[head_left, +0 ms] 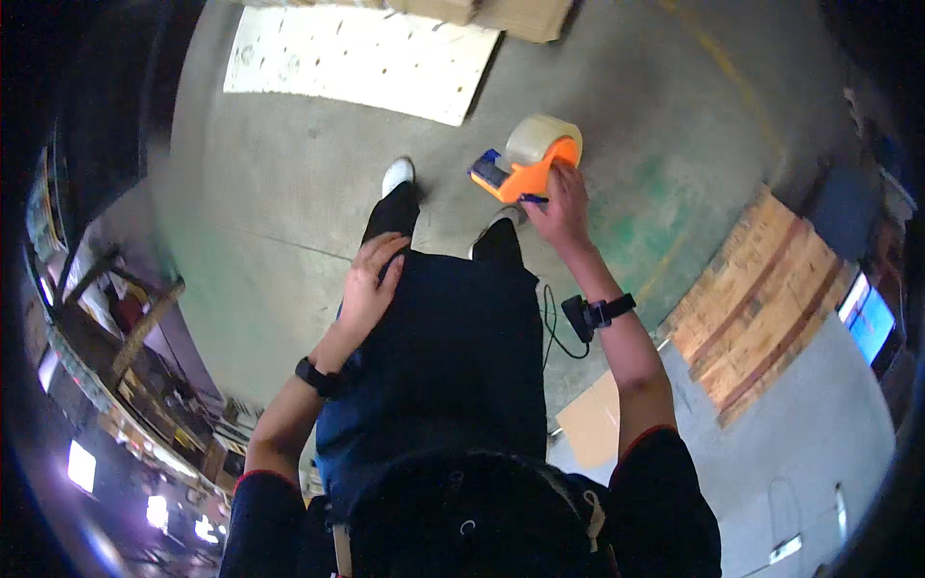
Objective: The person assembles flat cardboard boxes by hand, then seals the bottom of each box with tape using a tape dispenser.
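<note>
My right hand is closed on an orange tape dispenser held out in front of me, above the concrete floor. A wide roll of clear tape sits on the dispenser, and its dark blue front end points left. Near my left thigh, my left hand holds nothing; its fingers are bent a little, with the thumb apart from them. It is next to the dark blue cloth over my front. Each of my wrists wears a black band, and a thin cable hangs by the right one.
A pale wooden board with small holes lies on the floor ahead, with cardboard at its far edge. To the right are wooden panels and a lit screen. A wooden-framed rack stands on the left.
</note>
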The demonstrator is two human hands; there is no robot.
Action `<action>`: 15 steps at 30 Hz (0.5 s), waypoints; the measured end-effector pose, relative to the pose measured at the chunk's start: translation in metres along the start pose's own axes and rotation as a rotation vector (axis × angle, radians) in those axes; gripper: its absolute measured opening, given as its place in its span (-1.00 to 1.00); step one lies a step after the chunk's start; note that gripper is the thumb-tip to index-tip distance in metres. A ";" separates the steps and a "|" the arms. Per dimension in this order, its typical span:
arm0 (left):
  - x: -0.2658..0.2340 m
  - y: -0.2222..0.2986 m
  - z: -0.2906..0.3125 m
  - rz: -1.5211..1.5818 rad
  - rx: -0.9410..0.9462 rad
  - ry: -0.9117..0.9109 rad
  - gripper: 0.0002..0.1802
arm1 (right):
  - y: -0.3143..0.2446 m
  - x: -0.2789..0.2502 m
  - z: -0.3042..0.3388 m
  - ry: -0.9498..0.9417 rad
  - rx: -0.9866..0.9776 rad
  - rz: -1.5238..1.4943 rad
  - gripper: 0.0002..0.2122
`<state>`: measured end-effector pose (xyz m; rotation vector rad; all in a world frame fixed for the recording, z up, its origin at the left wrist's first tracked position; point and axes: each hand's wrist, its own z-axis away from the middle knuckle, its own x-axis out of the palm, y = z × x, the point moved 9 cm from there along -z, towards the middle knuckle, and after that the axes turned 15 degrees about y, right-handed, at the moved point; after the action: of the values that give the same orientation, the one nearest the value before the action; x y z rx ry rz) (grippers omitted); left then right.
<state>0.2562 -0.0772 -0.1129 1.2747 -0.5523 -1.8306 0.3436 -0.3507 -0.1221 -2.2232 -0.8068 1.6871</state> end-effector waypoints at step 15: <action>-0.056 0.413 0.136 0.137 1.144 -0.959 -0.70 | -0.197 -0.311 0.064 0.121 0.183 0.203 -0.44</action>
<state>0.2946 -0.2793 0.2738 0.8020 -2.3722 -1.9425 0.1701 -0.3705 0.2087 -2.3156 -0.3919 1.6187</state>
